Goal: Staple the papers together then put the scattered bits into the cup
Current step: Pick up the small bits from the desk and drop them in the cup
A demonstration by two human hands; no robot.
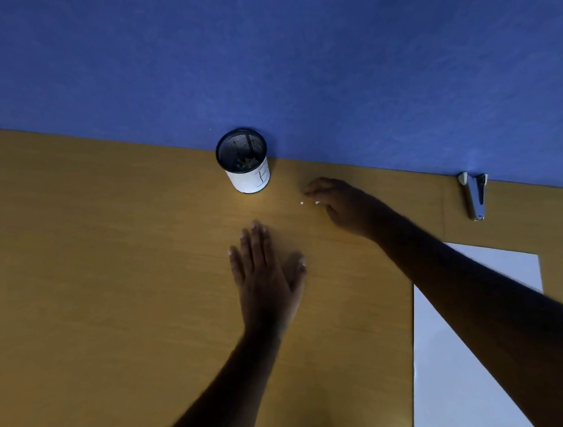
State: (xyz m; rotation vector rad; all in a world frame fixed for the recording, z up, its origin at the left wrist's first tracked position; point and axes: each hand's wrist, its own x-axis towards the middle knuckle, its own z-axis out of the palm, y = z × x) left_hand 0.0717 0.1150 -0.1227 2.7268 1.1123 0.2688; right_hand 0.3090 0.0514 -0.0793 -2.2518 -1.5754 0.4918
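Note:
A black mesh cup (247,163) with a white paper label stands at the back of the wooden desk, against the blue wall; small coloured bits lie inside it. Two tiny white bits (309,203) lie on the desk to its right. My right hand (341,205) hovers over them with fingers curled down, fingertips touching or nearly touching the desk beside the bits. My left hand (264,266) lies flat on the desk, palm down, fingers spread, nearer to me. White papers (459,361) lie at the lower right, partly under my right forearm. A metal stapler (475,194) rests at the far right.
The wooden desk (106,264) stretches bare to the left. The blue wall (257,43) closes off the back edge. The desk's front edge runs across the lower left corner.

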